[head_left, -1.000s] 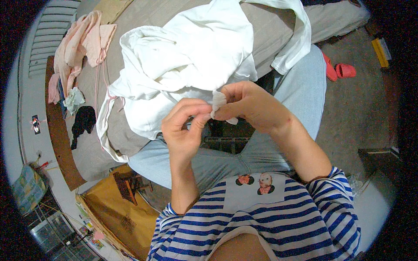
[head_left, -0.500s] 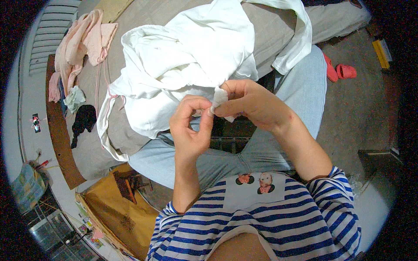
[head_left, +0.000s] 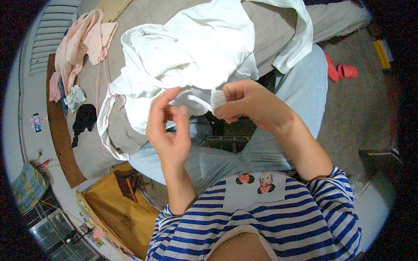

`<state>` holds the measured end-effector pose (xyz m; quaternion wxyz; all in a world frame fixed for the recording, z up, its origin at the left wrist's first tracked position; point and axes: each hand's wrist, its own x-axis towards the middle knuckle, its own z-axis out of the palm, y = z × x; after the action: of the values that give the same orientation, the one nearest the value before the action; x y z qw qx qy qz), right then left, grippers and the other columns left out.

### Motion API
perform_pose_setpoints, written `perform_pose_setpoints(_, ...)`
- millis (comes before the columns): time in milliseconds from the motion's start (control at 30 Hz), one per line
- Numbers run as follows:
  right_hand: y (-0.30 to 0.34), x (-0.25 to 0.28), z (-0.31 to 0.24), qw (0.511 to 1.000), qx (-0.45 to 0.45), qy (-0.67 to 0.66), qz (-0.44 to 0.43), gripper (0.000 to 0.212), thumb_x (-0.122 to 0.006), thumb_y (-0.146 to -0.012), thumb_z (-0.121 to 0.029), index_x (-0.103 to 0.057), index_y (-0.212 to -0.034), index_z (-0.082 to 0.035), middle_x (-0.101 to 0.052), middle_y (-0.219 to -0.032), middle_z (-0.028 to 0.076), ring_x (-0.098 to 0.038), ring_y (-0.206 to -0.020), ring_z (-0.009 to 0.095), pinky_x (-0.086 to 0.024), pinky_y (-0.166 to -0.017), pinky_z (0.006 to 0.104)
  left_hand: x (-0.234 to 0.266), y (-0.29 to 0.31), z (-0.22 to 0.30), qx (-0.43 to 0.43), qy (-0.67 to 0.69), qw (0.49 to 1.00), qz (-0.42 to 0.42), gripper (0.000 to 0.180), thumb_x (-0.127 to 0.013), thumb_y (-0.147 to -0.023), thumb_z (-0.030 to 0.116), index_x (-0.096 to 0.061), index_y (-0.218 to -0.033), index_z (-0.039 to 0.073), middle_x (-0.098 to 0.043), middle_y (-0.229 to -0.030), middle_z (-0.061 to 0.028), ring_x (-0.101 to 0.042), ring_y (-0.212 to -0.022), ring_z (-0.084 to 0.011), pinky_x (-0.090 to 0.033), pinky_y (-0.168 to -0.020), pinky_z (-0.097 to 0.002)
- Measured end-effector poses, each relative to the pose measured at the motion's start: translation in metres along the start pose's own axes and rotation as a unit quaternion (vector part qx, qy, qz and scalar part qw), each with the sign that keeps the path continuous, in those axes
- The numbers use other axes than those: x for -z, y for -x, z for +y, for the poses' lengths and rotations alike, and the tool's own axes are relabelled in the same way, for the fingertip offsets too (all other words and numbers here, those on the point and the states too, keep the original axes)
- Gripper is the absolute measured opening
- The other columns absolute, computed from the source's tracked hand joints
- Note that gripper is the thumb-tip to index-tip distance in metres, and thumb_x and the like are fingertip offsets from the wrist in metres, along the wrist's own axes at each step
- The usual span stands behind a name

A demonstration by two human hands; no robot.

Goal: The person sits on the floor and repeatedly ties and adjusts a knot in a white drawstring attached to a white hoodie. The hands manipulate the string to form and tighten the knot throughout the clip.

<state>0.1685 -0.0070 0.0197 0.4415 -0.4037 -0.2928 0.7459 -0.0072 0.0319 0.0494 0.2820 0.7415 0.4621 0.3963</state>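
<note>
A large white garment (head_left: 191, 52), which looks like a long-sleeved top, lies bunched in front of me and over my lap. Between its thumb and fingers my right hand (head_left: 248, 106) pinches a small folded bit of this garment at its near edge. To the left is my left hand (head_left: 167, 130), thumb and fingers apart, with nothing seen in it; its fingertips are in front of the white cloth, and I cannot tell whether they touch it. Part of the garment's near edge hangs loosely between the two hands.
The garment rests on a grey-beige covered surface (head_left: 272, 39). At the left lie pink clothing (head_left: 82, 39), a pale green cloth (head_left: 75, 98) and a black cloth (head_left: 84, 121). A cardboard box (head_left: 117, 209) stands at lower left. Red slippers (head_left: 347, 71) are on the floor at right.
My left hand has let go of the pinched white cloth and moved left, its fingers spreading. My right hand keeps its hold in nearly the same place.
</note>
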Motion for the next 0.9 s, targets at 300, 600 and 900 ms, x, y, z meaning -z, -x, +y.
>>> perform_pose_setpoints(300,0.008,0.002,0.002,0.997,0.019,0.07,0.037,0.01,-0.064,-0.072,-0.008,-0.058,-0.078,-0.003,-0.057,-0.069,0.0,-0.05,-0.059,0.005,-0.038,-0.054,0.0178,-0.014,0.009,0.018,0.158,0.212,0.948,-0.175,0.027,-0.051,-0.081,0.002,-0.051,-0.108,0.0,-0.056,-0.078,-0.0055,-0.053,-0.06,-0.0082,-0.043,-0.054,-0.0188)
perform_pose_setpoints(600,0.02,-0.011,0.019,0.983,0.102,0.005,0.154,0.025,-0.066,-0.074,-0.014,-0.058,-0.092,0.001,-0.062,-0.08,0.004,-0.056,-0.071,0.008,-0.046,-0.064,0.0215,-0.029,0.009,0.011,0.012,0.063,0.992,-0.112,0.018,-0.058,-0.073,-0.005,-0.059,-0.091,0.0,-0.054,-0.071,-0.0077,-0.053,-0.059,-0.0133,-0.044,-0.055,-0.0227)
perform_pose_setpoints(900,0.028,-0.019,0.019,0.979,0.1,-0.062,0.164,0.017,-0.06,-0.078,-0.007,-0.057,-0.091,0.001,-0.059,-0.077,0.001,-0.054,-0.069,0.007,-0.044,-0.061,0.0204,-0.034,0.018,0.009,-0.023,0.052,0.996,-0.064,0.017,-0.059,-0.073,-0.003,-0.06,-0.09,0.001,-0.054,-0.069,-0.0093,-0.054,-0.057,-0.018,-0.044,-0.052,-0.0253)
